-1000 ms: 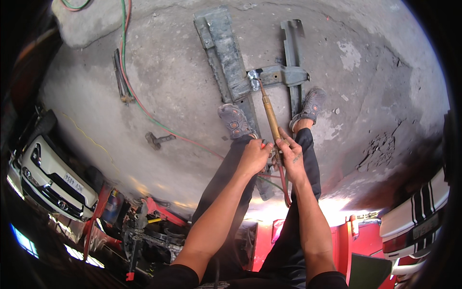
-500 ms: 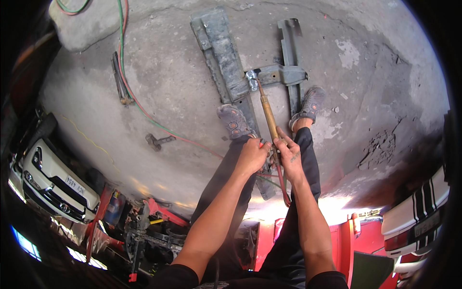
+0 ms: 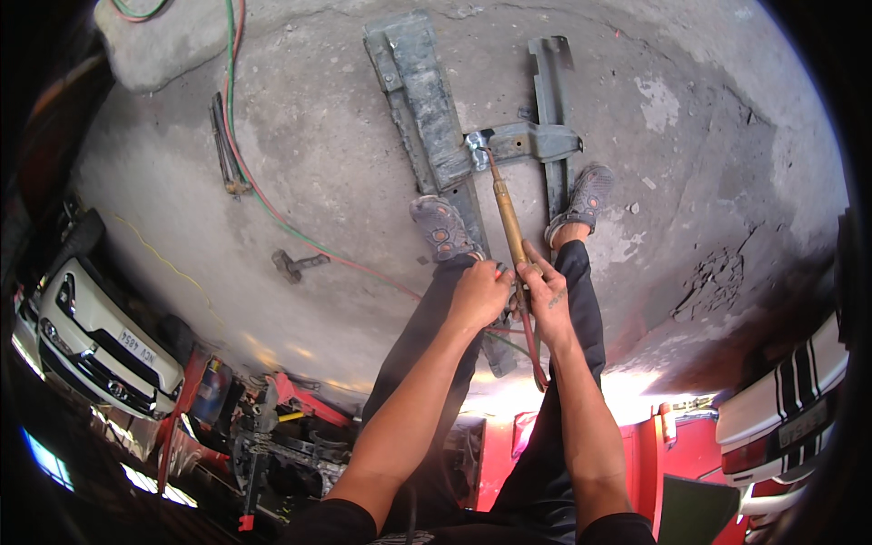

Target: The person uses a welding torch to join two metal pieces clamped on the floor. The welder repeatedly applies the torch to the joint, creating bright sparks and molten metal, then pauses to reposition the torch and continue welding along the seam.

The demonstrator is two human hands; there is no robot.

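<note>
Torch [image 3: 508, 213] above the floor [image 3: 336, 136], its tip at the metal crosspiece [image 3: 536, 141], touching or not unclear.
Head view: the right hand's [image 3: 548, 295] fingers grasp its rear; the left hand's [image 3: 481, 292] fingers are curled closed, contents hidden. If lit, a slipping grip could swing it toward a shoe [image 3: 591, 193]. Counted: one torch, one crosspiece, one hammer [image 3: 295, 264], two shoes.

A gray concrete floor [image 3: 336, 136] (its surface crumbled at the right) carries gray metal beams [image 3: 424, 104] at upper center, a hammer [image 3: 290, 267] left of center, and dark bars [image 3: 224, 150] beside red-and-green hoses [image 3: 265, 203] at upper left.
</note>
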